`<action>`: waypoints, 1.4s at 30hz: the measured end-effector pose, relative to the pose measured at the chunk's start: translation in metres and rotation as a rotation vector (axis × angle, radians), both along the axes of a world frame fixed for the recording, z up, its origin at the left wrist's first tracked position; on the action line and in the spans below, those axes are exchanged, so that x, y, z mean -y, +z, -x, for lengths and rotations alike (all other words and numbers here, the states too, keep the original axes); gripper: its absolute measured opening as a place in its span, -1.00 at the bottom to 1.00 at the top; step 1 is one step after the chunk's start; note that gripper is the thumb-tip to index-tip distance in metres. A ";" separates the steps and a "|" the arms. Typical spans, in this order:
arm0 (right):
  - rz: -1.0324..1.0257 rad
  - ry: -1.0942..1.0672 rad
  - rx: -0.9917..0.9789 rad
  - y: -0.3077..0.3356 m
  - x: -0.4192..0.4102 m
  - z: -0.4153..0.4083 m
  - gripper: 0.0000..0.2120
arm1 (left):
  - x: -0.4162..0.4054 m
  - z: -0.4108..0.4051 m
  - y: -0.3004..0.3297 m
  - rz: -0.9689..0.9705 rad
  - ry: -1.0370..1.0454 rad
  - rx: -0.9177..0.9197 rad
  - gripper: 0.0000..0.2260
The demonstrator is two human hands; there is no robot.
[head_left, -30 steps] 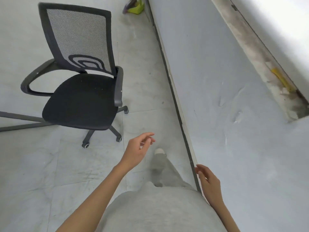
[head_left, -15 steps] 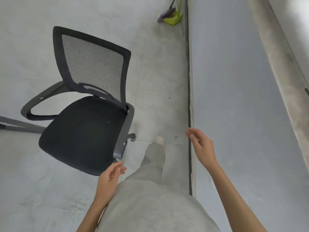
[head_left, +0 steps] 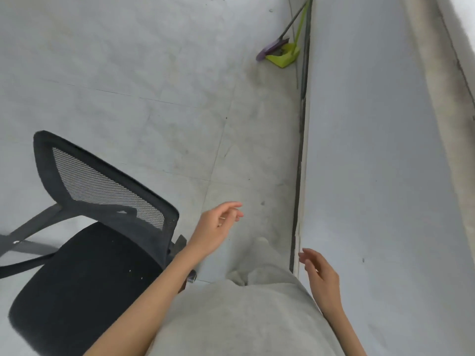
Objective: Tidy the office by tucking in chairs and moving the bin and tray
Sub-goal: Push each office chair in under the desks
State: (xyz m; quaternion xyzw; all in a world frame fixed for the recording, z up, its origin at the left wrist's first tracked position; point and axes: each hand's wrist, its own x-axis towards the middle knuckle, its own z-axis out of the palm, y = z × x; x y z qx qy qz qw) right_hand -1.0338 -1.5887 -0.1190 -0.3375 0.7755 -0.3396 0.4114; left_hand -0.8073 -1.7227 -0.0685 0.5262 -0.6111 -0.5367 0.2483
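A black office chair with a mesh back and curved armrests stands on the grey floor at my lower left. My left hand hangs in the air just right of the chair's back, fingers loosely apart, holding nothing. My right hand is lower right, close to the pale blue wall, also empty with fingers apart. Neither hand touches the chair. No bin or tray is in view.
A lime-green dustpan and a purple broom lean at the wall's base far ahead. A dark skirting strip runs along the wall. A grey desk leg shows at the left edge behind the chair.
I have walked forward along the wall; the chair has slid down and left in view. My left hand swung forward and up, my right hand dropped back toward my side.
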 end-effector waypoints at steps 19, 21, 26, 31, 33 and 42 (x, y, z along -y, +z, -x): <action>0.191 1.359 0.037 0.046 0.574 -0.125 -0.78 | 0.192 -0.021 -0.003 -0.177 1.263 0.134 -0.78; 0.225 1.489 0.054 0.048 0.592 -0.172 -0.77 | 0.195 -0.030 0.000 -0.164 1.408 0.168 -0.77; 0.273 1.802 0.074 0.050 0.594 -0.275 -0.75 | 0.195 -0.057 0.011 -0.039 1.772 0.495 -0.71; 0.593 2.291 -0.034 0.061 0.567 -0.362 -0.65 | 0.176 -0.068 0.001 -0.304 1.839 1.005 -0.57; 0.787 2.479 -0.061 0.062 0.553 -0.395 -0.59 | 0.173 -0.065 -0.011 -0.532 1.857 0.995 -0.58; 1.542 3.090 -0.360 0.034 0.488 -0.501 -0.72 | 0.188 -0.069 -0.020 -0.970 2.076 0.918 -0.76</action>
